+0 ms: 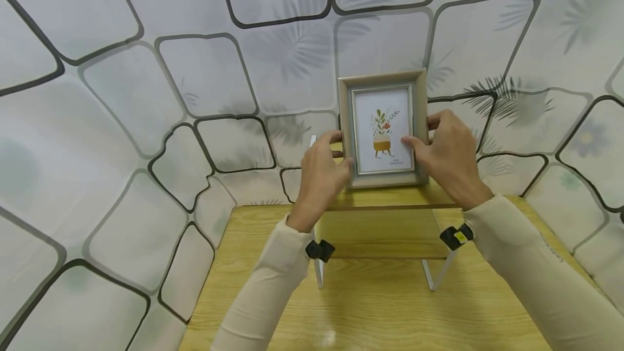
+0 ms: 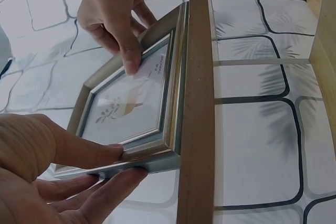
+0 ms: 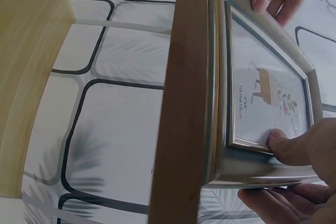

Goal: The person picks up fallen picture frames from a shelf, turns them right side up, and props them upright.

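Observation:
A picture frame [image 1: 382, 180] with a silver-beige border and a potted-plant print stands upright on the top board of a small wooden shelf [image 1: 390, 198]. My left hand [image 1: 323, 177] grips its left side, thumb on the front and fingers at the edge and behind. On the other side my right hand [image 1: 450, 156] holds the frame, its thumb reaching over the border onto the picture. In the left wrist view the frame's [image 2: 170, 103] bottom edge sits right at the shelf board [image 2: 197, 129]. The right wrist view shows the right thumb [image 3: 286, 148] pressed on the front.
The shelf's lower board [image 1: 380, 232] and white metal legs [image 1: 431, 275] stand on a wood-grain table [image 1: 370, 318]. Patterned fabric walls [image 1: 287, 58] with dark outlines and leaf prints rise behind and at both sides.

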Demonstrator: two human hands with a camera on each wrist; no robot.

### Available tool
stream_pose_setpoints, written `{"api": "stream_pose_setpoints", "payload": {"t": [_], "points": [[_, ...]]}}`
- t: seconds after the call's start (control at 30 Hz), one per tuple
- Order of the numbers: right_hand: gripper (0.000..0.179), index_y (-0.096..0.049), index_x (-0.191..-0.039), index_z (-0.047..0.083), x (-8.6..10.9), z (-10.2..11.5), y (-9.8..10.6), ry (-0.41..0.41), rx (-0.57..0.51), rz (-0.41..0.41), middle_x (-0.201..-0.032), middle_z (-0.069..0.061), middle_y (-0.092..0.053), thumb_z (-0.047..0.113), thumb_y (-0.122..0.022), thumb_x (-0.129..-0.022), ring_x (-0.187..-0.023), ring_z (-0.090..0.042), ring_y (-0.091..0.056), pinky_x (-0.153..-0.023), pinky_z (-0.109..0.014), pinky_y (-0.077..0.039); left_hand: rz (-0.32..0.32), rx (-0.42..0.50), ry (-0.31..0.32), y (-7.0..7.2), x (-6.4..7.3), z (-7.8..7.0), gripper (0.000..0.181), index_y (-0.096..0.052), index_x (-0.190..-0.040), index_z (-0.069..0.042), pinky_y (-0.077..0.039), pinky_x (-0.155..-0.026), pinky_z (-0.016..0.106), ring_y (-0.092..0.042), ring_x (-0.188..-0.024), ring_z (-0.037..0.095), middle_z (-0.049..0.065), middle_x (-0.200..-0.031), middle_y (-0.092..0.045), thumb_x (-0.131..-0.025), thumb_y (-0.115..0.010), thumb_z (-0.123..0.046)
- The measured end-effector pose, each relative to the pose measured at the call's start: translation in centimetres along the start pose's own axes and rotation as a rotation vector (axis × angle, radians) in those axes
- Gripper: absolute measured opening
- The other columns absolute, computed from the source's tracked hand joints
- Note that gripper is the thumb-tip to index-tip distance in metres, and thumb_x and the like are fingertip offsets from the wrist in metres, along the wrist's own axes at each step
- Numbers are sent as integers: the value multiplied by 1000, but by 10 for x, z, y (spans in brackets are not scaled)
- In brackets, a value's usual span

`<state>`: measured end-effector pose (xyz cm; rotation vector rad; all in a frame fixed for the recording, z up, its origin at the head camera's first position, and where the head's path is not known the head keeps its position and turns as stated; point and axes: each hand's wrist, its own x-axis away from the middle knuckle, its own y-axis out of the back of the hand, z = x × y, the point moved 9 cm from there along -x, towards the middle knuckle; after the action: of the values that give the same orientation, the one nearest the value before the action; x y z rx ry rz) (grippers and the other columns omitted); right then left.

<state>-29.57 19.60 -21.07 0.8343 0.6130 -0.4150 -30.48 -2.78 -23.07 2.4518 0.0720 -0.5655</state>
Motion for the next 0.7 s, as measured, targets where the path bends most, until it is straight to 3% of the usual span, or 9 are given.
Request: {"api": "stream_pose_setpoints", "payload": {"t": [0.37,0.7], "points": [[51,-54,-112,-14,4,-3,6,-6,-55,-59,-105,-30,-64,19,-83,-87,-84,-47,-68,-73,-57,-52,-56,77,-21,0,2,-1,53,-57,-135,-7,-54,-92,39,-69,-104,21,7,-129,-63,-87,-75,4],[50,-50,-109,-12,8,-4,9,8,-71,-96,-106,-30,-62,17,-84,-86,-86,-47,-66,-75,-54,-48,-48,109,-54,-3,2,-2,57,-54,-138,-3,-54,-93,38,-67,-105,22,10,-124,-61,-86,-75,6]]}}
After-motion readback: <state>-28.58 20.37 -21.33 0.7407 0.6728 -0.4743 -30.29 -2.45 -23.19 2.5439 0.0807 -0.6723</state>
